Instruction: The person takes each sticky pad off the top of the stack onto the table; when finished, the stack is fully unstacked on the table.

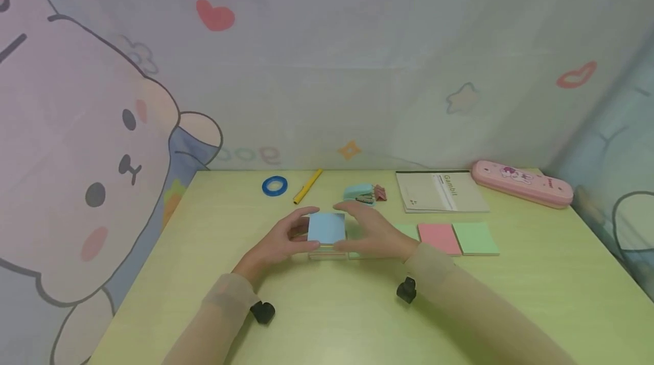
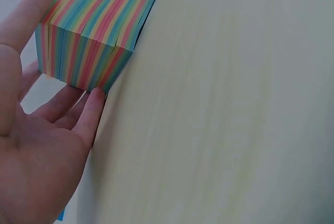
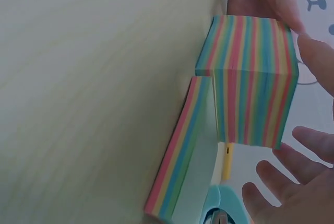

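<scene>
A tall stack of sticky note pads, blue on top with striped multicoloured sides, stands between the hands. My left hand holds it from the left, thumb at the near side and fingers at the far side. From the right, my right hand holds the same stack between thumb and index finger. In the right wrist view the other fingers of that hand are spread away from the stack. A low green pad lies right beside the stack, partly hidden under the right hand in the head view.
Right of the hands lie a pink pad and a green pad. Behind are a blue tape ring, a yellow pen, a teal stapler, a notebook and a pink pencil case. A printed curtain hangs at the back edge.
</scene>
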